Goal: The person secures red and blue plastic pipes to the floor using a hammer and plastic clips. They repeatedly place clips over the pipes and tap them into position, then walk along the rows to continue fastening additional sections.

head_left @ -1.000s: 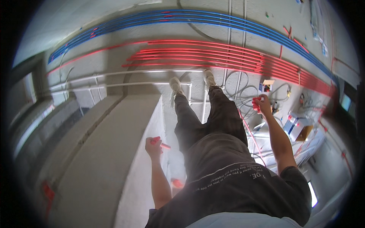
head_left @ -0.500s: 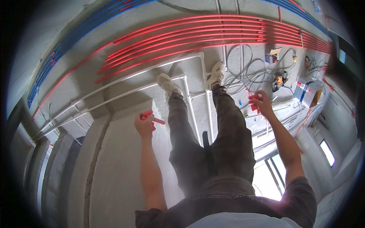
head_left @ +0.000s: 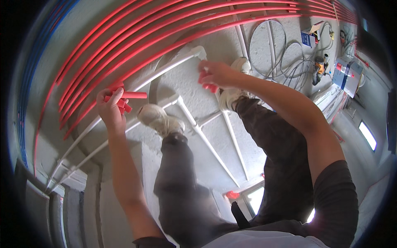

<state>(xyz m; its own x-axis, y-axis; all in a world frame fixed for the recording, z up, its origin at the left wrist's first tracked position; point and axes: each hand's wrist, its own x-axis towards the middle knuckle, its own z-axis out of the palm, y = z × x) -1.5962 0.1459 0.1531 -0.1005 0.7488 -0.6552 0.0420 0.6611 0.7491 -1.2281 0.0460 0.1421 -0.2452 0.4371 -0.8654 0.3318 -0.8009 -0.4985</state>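
Observation:
My left hand [head_left: 108,108] is closed around several short red plastic pipe pieces [head_left: 136,95]. One sticks out to the right past my thumb, and others poke out below it. Farther right, my right hand [head_left: 218,74] reaches across above my shoes, its fingers curled on small red pipe fittings [head_left: 211,87], whose exact shape is partly hidden. Both hands are above the floor-laid pipes. A white pipe [head_left: 161,70] runs between them, ending in an elbow near my right hand. Long red pipes [head_left: 165,41] pass beyond the left hand.
Blue pipes [head_left: 25,91] curve along the far left. My shoes [head_left: 159,120] stand among white pipes [head_left: 202,134]. On the right are coiled grey cable [head_left: 269,51], an orange and black power tool [head_left: 319,68], an open small box [head_left: 308,38] and a larger carton [head_left: 347,76].
My right hand has swung left and forward from beside my right leg. My left hand has moved left and farther out. The view has tilted and the legs stand wider apart.

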